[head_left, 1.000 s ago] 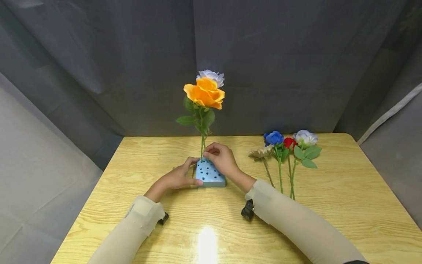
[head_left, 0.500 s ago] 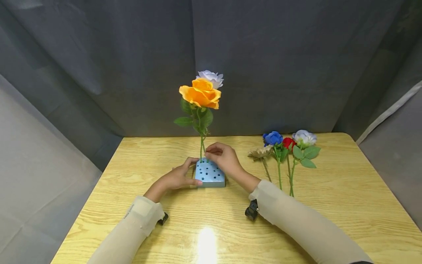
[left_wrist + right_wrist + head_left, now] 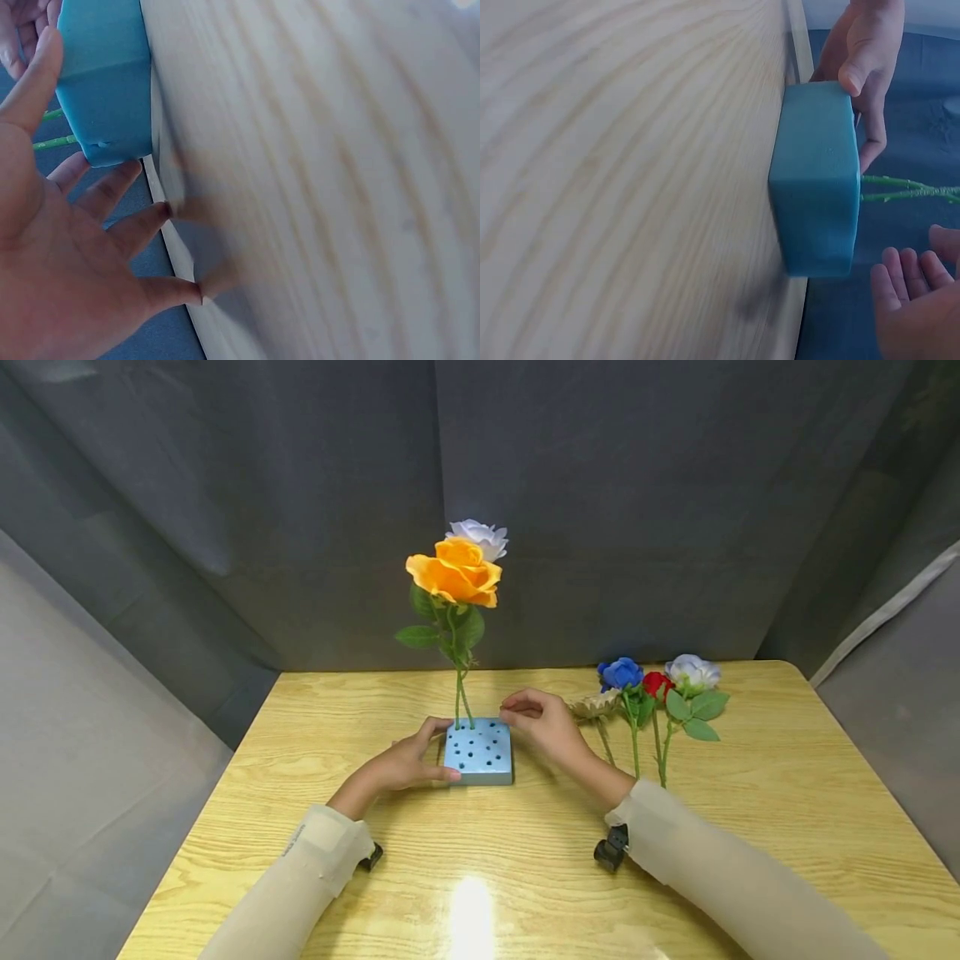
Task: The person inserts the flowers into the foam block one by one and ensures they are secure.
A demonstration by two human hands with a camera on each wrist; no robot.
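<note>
A light blue block (image 3: pixel 480 753) with several holes in its top sits on the table. An orange rose (image 3: pixel 454 573) and a pale lilac-white rose (image 3: pixel 487 538) stand in its back holes, their green stems (image 3: pixel 900 193) crossing. My left hand (image 3: pixel 403 766) holds the block at its left side, thumb at the front edge and index finger by the back corner; the other fingers (image 3: pixel 139 229) spread toward the table. My right hand (image 3: pixel 546 727) is beside the block's back right corner, fingers loosely bent, holding nothing. In the right wrist view its fingers (image 3: pixel 911 281) are apart from the stems.
Right of the block lie a blue rose (image 3: pixel 622 674), a red rose (image 3: pixel 657 683), another pale rose (image 3: pixel 693 673) and a beige flower (image 3: pixel 597 705). A dark grey curtain (image 3: pixel 600 510) hangs behind the wooden table (image 3: pixel 420 877).
My right hand has let go of a stem and moved right, away from the two standing roses. The orange rose tilted slightly left. My left hand stays on the block.
</note>
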